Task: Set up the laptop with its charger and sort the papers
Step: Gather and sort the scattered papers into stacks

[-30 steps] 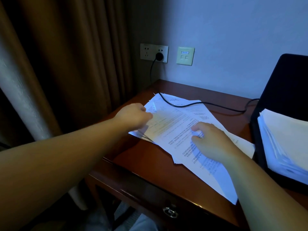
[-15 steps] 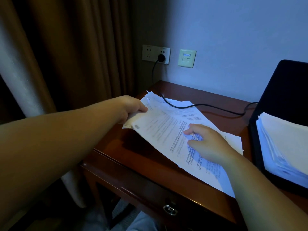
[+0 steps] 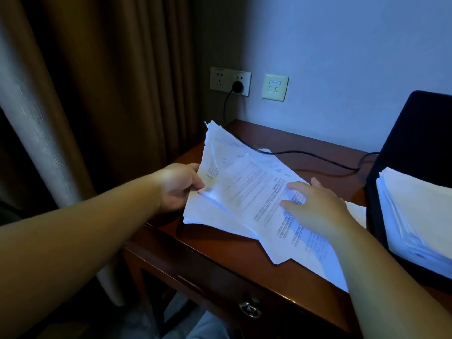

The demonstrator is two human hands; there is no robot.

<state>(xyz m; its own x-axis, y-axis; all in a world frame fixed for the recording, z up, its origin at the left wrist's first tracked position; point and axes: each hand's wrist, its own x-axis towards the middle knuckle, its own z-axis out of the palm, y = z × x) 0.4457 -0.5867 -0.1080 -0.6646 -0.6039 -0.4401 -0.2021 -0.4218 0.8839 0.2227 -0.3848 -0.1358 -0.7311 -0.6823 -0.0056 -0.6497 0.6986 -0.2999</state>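
Here, two hands (image 3: 179, 185) (image 3: 315, 206), one loose sheaf (image 3: 247, 192)

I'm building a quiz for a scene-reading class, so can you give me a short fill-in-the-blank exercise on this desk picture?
1. The left hand grips the left edge of the loose papers and lifts that side off the ____.
2. The right hand rests with straight fingers on top of the ____.
3. The black cable runs from the wall ____ across the table.
4. A second paper stack lies on the open ____.

Missing words: table; papers; socket; laptop
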